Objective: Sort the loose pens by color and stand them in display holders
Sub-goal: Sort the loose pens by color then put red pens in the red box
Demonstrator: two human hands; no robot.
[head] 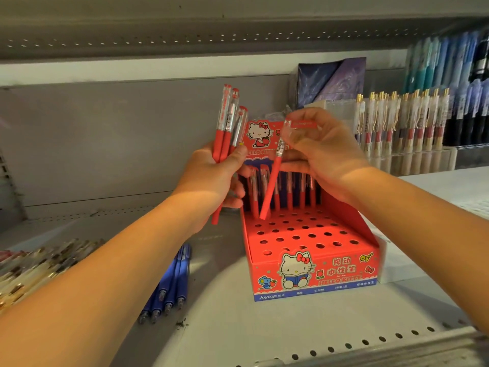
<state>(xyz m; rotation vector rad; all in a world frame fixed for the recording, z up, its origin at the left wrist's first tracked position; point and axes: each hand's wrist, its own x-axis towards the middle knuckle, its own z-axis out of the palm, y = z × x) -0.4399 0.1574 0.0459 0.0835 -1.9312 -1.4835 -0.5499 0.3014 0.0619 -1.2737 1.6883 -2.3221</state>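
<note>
Pinches red plastic pen (pixel 272 181) in right hand (pixel 325 149), grips spare red pens (pixel 225 128) in left hand (pixel 209 178); fills only back row of red cardboard holder (pixel 354 223).

Display box (pixel 315 271) centre-right on shelf (pixel 238 329), pens (pixel 289 193) standing in its back rows, loose pens (pixel 172 282) lying lower left, pen rack (pixel 402 128) upper right

Stationery shop: perforated metal shelf (pixel 264 327), pen display racks (pixel 402 123) (rows, packaged).

Four loose blue pens (pixel 173 276), one red display holder (pixel 317 271).
</note>
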